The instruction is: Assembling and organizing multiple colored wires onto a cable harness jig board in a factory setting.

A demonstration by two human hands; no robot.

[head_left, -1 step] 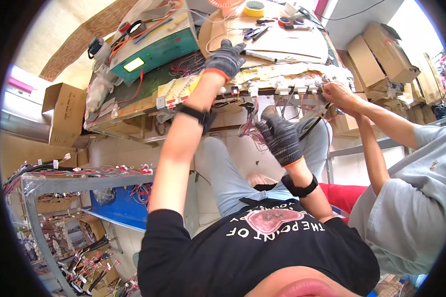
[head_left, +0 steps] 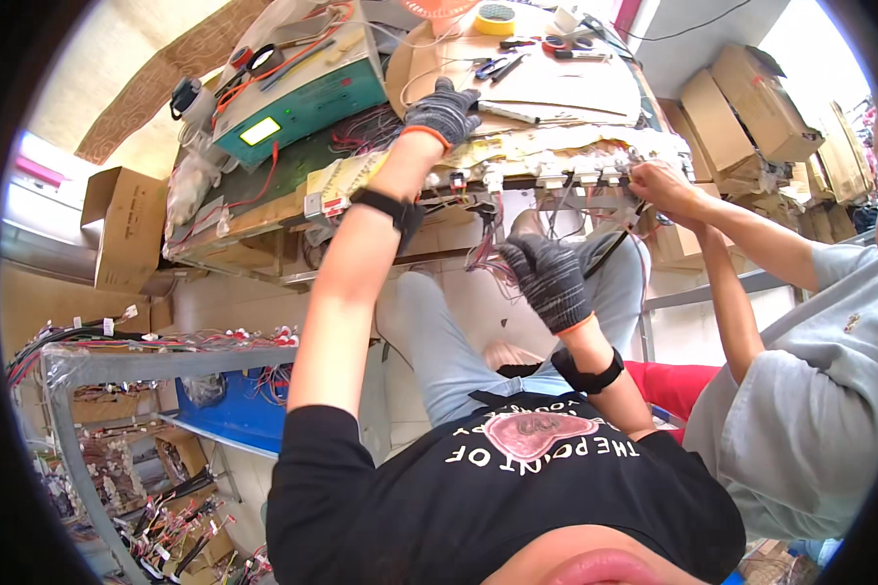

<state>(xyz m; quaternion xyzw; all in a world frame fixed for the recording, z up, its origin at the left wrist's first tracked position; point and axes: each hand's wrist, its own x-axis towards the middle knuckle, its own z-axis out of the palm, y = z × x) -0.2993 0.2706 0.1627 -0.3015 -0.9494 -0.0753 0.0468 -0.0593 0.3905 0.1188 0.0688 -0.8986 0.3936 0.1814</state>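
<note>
Both of my hands wear dark grey knit gloves with orange cuffs. My left hand [head_left: 440, 114] is open, fingers apart, over the bench's front part beside the left edge of a cardboard sheet [head_left: 566, 93]. Lower down, my right hand [head_left: 548, 280] hangs in front of the bench above my lap. Its fingers look stretched and lie side by side, with nothing visible in them; the palm is hidden. Beside its fingertips dangles a bundle of thin wires [head_left: 485, 255]. White connectors [head_left: 553, 179] line the bench's front edge, and a yellow strip [head_left: 502, 146] runs behind them.
A teal box with a lit display [head_left: 302, 112] stands at the back left. Pens, scissors [head_left: 486, 69] and yellow tape [head_left: 496, 19] lie on the cardboard. At right, another person's hand [head_left: 665, 185] works at the connectors. A metal rack [head_left: 166, 363] with wire harnesses stands at lower left.
My right hand's fingers have come closer together. My left hand has barely moved, and the whole view has shifted slightly.
</note>
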